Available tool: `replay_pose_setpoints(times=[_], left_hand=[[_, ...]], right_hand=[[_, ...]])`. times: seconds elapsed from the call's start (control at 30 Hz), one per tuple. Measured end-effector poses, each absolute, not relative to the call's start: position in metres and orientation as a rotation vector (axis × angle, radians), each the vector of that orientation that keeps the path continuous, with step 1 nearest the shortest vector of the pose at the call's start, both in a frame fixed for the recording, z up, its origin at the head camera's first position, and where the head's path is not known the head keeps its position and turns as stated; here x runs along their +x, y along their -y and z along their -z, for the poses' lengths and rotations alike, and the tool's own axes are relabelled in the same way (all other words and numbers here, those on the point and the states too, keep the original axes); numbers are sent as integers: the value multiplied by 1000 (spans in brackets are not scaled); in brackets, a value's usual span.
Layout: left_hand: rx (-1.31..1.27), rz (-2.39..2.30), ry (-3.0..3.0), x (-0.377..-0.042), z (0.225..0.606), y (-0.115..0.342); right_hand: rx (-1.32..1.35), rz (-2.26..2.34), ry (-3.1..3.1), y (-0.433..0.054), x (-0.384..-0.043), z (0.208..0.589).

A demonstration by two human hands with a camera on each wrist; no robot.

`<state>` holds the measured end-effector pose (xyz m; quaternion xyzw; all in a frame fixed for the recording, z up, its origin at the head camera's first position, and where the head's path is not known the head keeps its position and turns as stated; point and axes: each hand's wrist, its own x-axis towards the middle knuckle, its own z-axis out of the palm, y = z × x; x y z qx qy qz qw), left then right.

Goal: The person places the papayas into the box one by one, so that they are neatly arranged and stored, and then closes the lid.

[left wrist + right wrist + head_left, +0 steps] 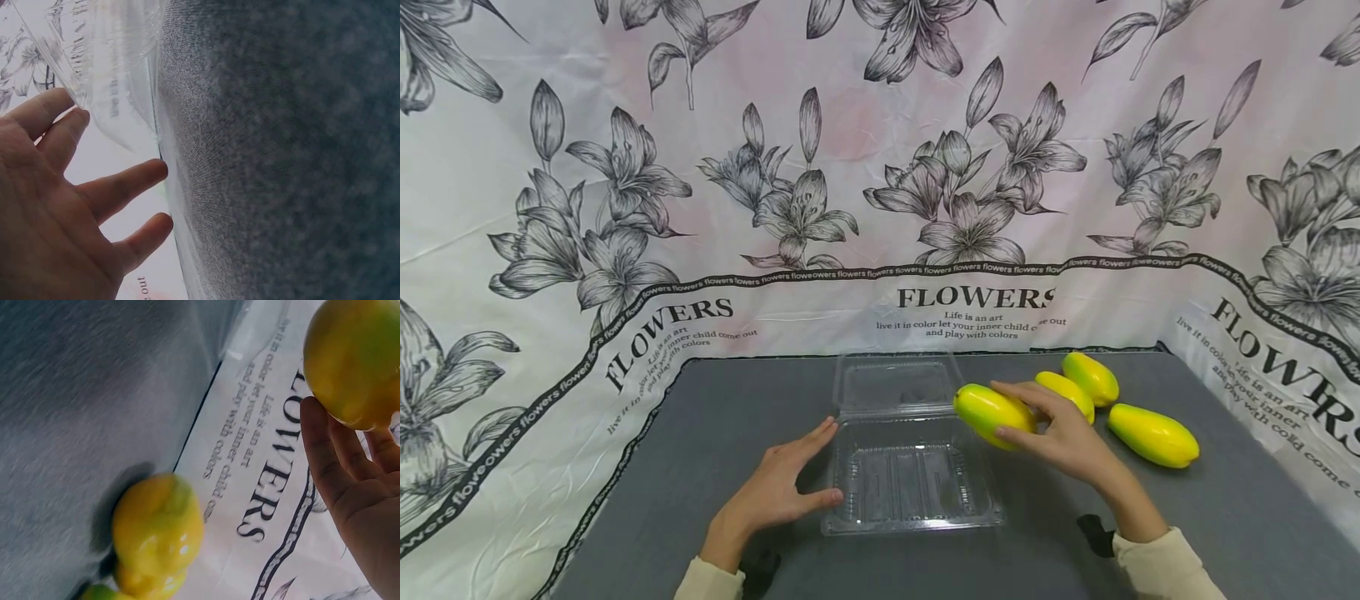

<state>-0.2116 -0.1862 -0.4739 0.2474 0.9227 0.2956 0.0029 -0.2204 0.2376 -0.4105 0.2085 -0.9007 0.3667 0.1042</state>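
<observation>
A clear plastic clamshell container (917, 526) lies with its lid (895, 385) folded back toward the cloth. My left hand (778, 487) is at the container's left side, fingers spread and fingertips right at its rim. In the left wrist view, the fingers (134, 184) reach toward the clear plastic. Held between the thumb and fingers of my right hand (1067, 433) is a glossy yellow-green papaya (988, 412), over the container's right edge. The right wrist view shows the papaya (353, 362) above the fingertips.
Three more papayas lie on the grey table (700, 450) to the right: one at the back (1092, 379), one partly behind my right hand (1071, 396), one farther right (1153, 436). A flower-printed cloth (805, 308) rises behind and beside the table.
</observation>
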Motion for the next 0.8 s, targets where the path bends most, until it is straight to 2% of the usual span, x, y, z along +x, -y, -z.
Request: replay_pose_setpoints(times=[0.8], left_hand=[[797,-918,-2877,-213,474,188]], right_hand=[[876,-1245,2629,-178,-246,393]])
